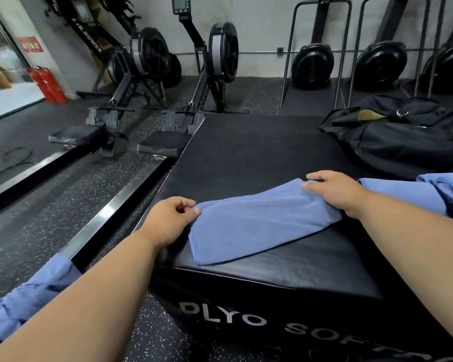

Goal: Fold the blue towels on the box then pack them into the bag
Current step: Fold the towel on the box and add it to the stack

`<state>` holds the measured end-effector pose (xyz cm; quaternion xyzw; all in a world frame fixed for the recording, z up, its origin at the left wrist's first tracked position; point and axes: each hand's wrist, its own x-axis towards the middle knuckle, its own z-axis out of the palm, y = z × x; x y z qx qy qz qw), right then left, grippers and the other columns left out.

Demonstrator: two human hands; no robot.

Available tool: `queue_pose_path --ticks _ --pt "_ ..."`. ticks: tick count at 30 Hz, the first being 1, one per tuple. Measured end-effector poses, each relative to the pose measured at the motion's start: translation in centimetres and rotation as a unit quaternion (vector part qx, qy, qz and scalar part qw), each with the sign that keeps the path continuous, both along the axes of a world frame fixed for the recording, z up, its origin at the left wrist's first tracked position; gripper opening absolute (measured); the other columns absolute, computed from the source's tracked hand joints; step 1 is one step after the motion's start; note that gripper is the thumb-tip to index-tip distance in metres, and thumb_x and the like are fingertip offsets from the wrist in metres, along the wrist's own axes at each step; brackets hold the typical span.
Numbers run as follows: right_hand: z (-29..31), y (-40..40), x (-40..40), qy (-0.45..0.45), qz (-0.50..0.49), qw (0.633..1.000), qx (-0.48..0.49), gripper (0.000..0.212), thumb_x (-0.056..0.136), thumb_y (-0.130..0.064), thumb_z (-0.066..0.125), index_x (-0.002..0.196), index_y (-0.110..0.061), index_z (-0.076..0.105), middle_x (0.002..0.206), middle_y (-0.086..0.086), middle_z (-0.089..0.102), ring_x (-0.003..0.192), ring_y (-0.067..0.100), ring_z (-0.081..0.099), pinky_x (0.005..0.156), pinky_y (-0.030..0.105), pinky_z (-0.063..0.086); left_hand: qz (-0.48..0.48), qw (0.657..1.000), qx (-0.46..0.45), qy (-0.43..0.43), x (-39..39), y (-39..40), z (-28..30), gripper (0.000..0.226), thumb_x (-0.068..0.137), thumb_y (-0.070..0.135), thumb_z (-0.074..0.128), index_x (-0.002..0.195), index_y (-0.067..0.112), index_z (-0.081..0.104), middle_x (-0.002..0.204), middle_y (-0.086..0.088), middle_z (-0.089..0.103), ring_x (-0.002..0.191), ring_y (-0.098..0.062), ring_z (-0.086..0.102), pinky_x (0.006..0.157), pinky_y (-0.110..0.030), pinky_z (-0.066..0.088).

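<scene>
Item one, nearest: the box [272,270], a black padded plyo block with white lettering on its front face, stood directly beneath both hands and served as the worktop. Item two: a blue towel [259,226], already doubled into a long band, lay on the near part of the box top, stretched between the two hands. Item three: the left hand [168,223] pinched the towel's left end between thumb and curled fingers, at the box's left edge. Item four: the right hand [335,192] gripped the towel's far right corner, fingers bent over the cloth. Item five: more blue cloth [408,194] lay just right of the right hand; whether it was a second towel or partly sleeve could not be told. Item six: the bag [403,137], black and slumped, sat beyond the right hand on the far right corner of the box, its mouth partly open. Item seven, farthest: rowing machines [215,64] stood on the floor beyond the left hand. Risk noted: the towel's left end sat at the box edge, so a loosened pinch would likely let it slide to the floor; an uneven pull between the hands would probably skew the next fold.
</scene>
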<state>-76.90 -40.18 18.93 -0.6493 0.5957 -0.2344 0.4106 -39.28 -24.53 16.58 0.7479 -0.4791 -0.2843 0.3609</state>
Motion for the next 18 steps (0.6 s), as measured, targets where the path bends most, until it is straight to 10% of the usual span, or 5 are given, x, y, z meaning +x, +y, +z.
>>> queue_pose_path --ticks 9,18 --pt "0.5 -1.7 0.6 0.099 0.034 0.994 0.022 0.017 0.091 -0.031 0.074 0.091 -0.014 0.068 0.087 -0.003 0.065 0.077 0.015 0.055 0.066 0.03 0.041 -0.015 0.995 0.075 -0.069 -0.5 -1.5 0.7 0.019 0.091 0.035 0.077 0.084 0.019 0.07 0.073 0.008 0.073 0.059 -0.005 0.062 0.065 -0.028 0.053" --pt "-0.1 -2.6 0.6 0.146 0.033 0.989 -0.015 0.023 0.094 -0.031 0.071 0.082 -0.017 0.056 0.082 0.001 0.06 0.073 0.018 0.05 0.064 0.033 0.038 0.016 0.991 0.072 -0.11 0.1 -3.0 0.9 0.02 0.092 0.033 0.074 0.088 0.018 0.062 0.073 0.007 0.065 0.067 -0.016 0.059 0.064 -0.03 0.046"
